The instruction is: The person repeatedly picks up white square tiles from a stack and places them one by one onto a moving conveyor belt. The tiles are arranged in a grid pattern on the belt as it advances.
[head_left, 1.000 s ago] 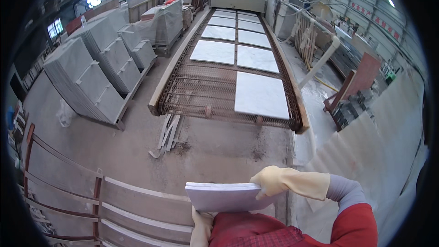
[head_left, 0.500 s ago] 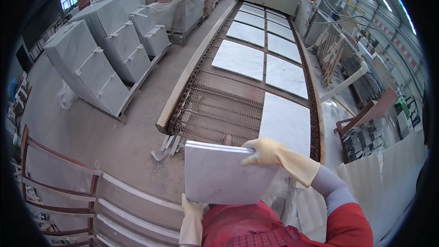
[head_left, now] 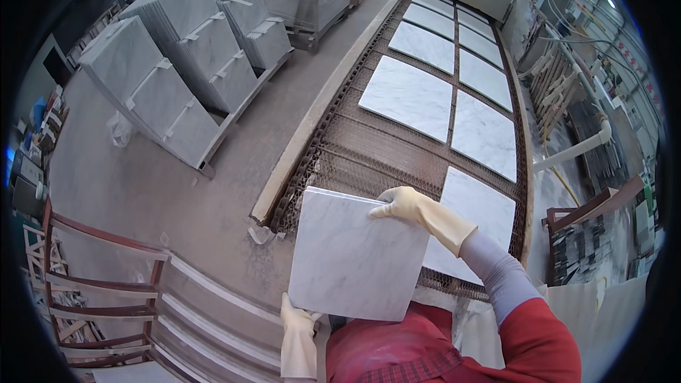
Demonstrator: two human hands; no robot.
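Right hand (head_left: 407,206), in a cream rubber glove, is curling over the top edge of a white-grey marble slab (head_left: 357,255), thumb on the near face, well closed. Left hand (head_left: 298,328), likewise gloved, is clasping the lower left corner, its fingers partly hidden. The slab is tilting before the red apron (head_left: 386,344), a thin line running along its top edge. Beyond, a mesh conveyor belt (head_left: 383,150) is carrying similar pale slabs (head_left: 417,96) in two rows, the nearest partly hidden behind the right forearm. Leftward, slab stacks (head_left: 211,47) are leaning; a brown-posted rack (head_left: 153,272) is standing lower left.
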